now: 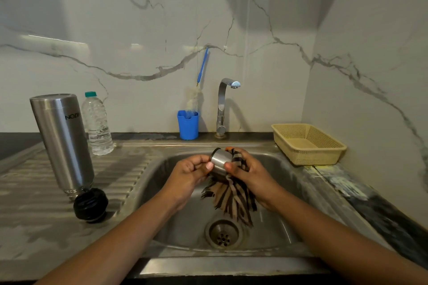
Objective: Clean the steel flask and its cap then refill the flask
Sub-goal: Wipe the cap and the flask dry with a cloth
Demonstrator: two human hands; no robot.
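Left hand pinching steel cap over sink, right hand gripping striped cloth against it, so cap wipe underway. Flask upside down on left drainboard, probably washed, can't tell inside. Refill not done yet, water bottle just behind flask. 1 step left.

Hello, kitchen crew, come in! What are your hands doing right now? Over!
Left hand pinching steel cap over sink. Right hand holds striped cloth against it. Flask upside down on drainboard. Nothing blocking.
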